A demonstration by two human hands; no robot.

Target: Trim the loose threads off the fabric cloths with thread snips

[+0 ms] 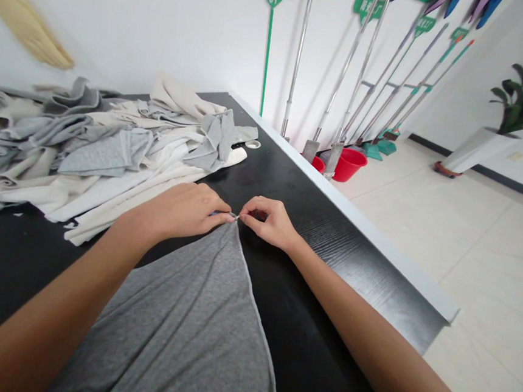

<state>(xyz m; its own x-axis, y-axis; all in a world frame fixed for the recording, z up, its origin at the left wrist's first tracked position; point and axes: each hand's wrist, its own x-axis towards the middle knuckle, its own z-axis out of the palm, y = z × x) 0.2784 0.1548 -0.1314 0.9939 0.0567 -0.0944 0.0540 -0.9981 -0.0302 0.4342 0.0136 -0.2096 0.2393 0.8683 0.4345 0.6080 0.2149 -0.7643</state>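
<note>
Between our left hand [191,209] and right hand [271,222], both pinching, we hold one grey cloth [191,318] by one corner; beyond the left, one fabric pile [109,153].

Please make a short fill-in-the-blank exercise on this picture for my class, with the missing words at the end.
1. The left hand and right hand come together at the tip of a cloth coloured ____.
2. The tabletop is ____ in colour.
3. Of left and right, the fabric pile is on the picture's ____ side.
4. The bucket beyond the table edge is coloured ____.

Missing words: grey; black; left; red.
</note>
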